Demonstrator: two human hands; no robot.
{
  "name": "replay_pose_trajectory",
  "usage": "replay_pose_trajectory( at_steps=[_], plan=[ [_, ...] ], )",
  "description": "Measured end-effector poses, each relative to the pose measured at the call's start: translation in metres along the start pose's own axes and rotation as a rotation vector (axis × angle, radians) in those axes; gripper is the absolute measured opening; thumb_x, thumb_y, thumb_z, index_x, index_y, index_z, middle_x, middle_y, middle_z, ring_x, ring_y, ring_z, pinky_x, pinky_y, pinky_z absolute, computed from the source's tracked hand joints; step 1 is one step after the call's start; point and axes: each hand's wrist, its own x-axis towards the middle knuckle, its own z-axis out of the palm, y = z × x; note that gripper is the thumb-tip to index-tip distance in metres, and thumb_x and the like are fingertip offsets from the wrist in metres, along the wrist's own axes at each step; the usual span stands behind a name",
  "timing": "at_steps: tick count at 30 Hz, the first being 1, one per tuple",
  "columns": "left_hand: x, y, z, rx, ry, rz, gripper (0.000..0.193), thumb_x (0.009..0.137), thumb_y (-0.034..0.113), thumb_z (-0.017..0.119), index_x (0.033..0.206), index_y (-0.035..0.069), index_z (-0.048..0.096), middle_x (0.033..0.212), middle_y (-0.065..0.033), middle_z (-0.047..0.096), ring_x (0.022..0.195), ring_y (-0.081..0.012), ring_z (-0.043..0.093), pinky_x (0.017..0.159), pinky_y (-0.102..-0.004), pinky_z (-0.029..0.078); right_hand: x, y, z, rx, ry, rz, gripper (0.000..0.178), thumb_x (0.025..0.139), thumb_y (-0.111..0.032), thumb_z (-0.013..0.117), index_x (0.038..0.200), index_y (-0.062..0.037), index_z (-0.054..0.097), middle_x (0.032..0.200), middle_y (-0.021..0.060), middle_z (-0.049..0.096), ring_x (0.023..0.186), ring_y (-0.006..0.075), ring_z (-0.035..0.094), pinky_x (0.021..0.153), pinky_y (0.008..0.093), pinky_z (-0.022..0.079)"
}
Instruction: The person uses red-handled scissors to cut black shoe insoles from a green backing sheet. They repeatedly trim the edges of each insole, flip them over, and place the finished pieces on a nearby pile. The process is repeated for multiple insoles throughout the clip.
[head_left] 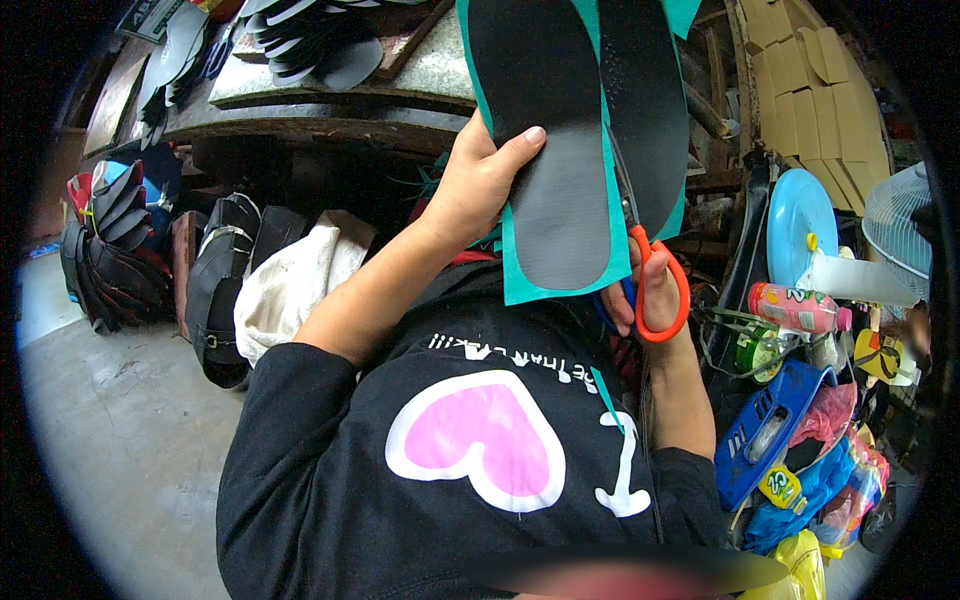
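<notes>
My left hand [478,175] grips the left edge of a teal sheet, with its thumb lying on top of a black sole-shaped piece [560,190]. A second black sole-shaped piece [650,130] lies beside it, also edged by the teal sheet [621,262]. Between the two, the blades of orange-handled scissors [683,290] run along the teal edge. Fingers of my right hand [655,285] are through the scissor handle, below the sheet. A bit of blue shows by those fingers. One narrow teal strip [606,400] rests against my black shirt.
Stacked grey sole pieces [300,40] sit on a worktable [420,75] ahead. Black bundles [115,250] and a white cloth [300,280] are at left. Cardboard boxes [815,110], a fan [900,230], a pink bottle [795,306] and a blue plastic basket [765,430] crowd the right.
</notes>
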Motion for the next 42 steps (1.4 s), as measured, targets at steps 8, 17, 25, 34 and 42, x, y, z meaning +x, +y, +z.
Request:
replay_pose_trajectory(
  at_steps=[8, 17, 25, 34, 42],
  plan=[
    [-0.017, -0.008, 0.019, -0.236, -0.042, -0.174, 0.035, 0.089, 0.012, 0.059, 0.121, 0.002, 0.046, 0.111, -0.0091, 0.058, 0.097, -0.0155, 0.057, 0.086, -0.0307, 0.048, 0.01, -0.011, 0.011, 0.029, 0.263, -0.115, 0.094, 0.073, -0.086, 0.027, 0.102, 0.0011, 0.05, 0.052, 0.0024, 0.047, 0.039, 0.0102, 0.043, 0.037, 0.0217, 0.037],
    [-0.019, -0.005, 0.021, -0.318, -0.068, -0.286, 0.038, 0.088, 0.012, 0.061, 0.122, 0.002, 0.047, 0.111, -0.008, 0.059, 0.1, -0.0151, 0.057, 0.089, -0.0321, 0.046, 0.03, -0.023, 0.003, 0.053, 0.149, -0.175, 0.092, 0.076, -0.082, 0.027, 0.108, 0.001, 0.051, 0.046, 0.0013, 0.042, 0.033, 0.0105, 0.04, 0.031, 0.021, 0.032],
    [-0.007, 0.009, 0.013, -0.34, -0.038, -0.189, 0.037, 0.087, 0.016, 0.063, 0.119, 0.003, 0.05, 0.106, -0.0097, 0.062, 0.092, -0.0176, 0.062, 0.083, -0.0333, 0.05, 0.068, -0.062, -0.026, -0.062, -0.176, -0.145, 0.089, 0.085, -0.074, 0.028, 0.122, 0.0041, 0.05, 0.084, 0.0038, 0.061, 0.061, 0.0067, 0.052, 0.054, 0.0202, 0.04],
    [0.012, 0.017, 0.005, -0.376, -0.05, -0.087, 0.035, 0.089, 0.016, 0.061, 0.119, 0.002, 0.048, 0.103, -0.0094, 0.063, 0.09, -0.0171, 0.063, 0.08, -0.0332, 0.052, 0.139, -0.083, -0.021, -0.121, 0.014, -0.272, 0.088, 0.085, -0.073, 0.029, 0.126, 0.0028, 0.049, 0.108, 0.011, 0.06, 0.093, 0.0161, 0.057, 0.077, 0.0283, 0.045],
    [0.014, 0.03, 0.002, -0.167, 0.042, 0.074, 0.031, 0.09, 0.011, 0.057, 0.118, 0.001, 0.051, 0.106, -0.0068, 0.061, 0.09, -0.014, 0.059, 0.079, -0.0296, 0.049, 0.148, -0.113, -0.022, -0.276, 0.088, -0.39, 0.072, 0.086, -0.072, 0.034, 0.092, -0.0033, 0.054, 0.053, -0.0026, 0.046, 0.045, 0.0062, 0.041, 0.044, 0.0195, 0.032]
  ],
)
